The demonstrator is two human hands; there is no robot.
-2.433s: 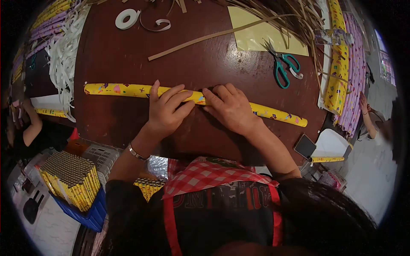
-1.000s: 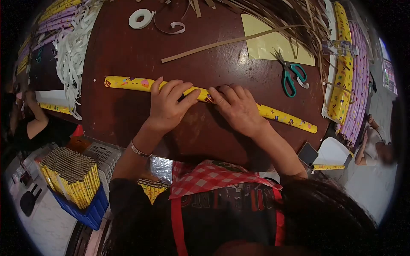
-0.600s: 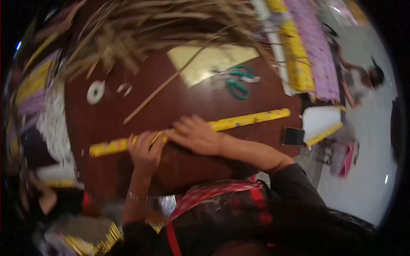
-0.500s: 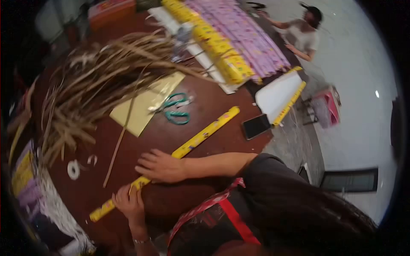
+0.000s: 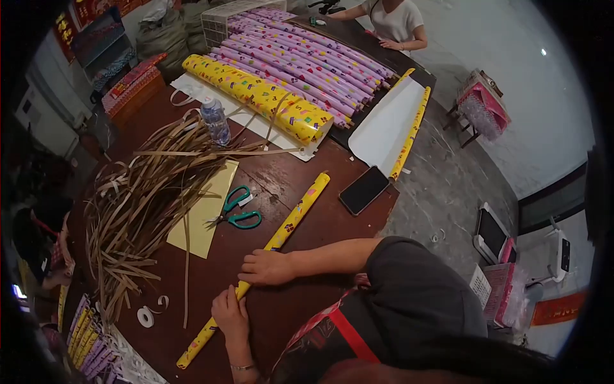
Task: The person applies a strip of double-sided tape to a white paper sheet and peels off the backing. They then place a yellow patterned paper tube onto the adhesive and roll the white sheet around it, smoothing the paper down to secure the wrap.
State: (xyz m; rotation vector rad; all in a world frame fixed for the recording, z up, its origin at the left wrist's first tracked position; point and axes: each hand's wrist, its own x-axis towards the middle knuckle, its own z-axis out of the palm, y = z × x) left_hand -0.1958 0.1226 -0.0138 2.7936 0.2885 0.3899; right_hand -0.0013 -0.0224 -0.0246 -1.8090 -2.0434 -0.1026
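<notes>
A thin roll of yellow patterned wrapping paper [image 5: 296, 216] lies slantwise on the dark red table. My left hand [image 5: 229, 312] is closed over its lower half, fingers bent across the paper. Just above it, my right hand [image 5: 265, 267] rests on the middle of the roll with its fingers curled over the far side. The two hands are close together, and the paper beneath the fingers is hidden. Green-handled scissors [image 5: 242, 219] lie beyond the roll, partly on a yellow sheet [image 5: 199, 227]. A black phone [image 5: 364, 190] lies to the right of the roll's upper end.
Brown flat strips [image 5: 144, 205] are heaped at the left, near a water bottle [image 5: 215, 120]. A thick yellow roll [image 5: 256, 96] and many thin purple rolls [image 5: 307, 61] lie at the back. White tape [image 5: 146, 317] sits at lower left. Another person [image 5: 396, 25] stands across the table.
The view has turned and sharpened. My right hand's fingers, flatter and spread before, are now curled over the roll. My left hand is closer to the right one along the roll.
</notes>
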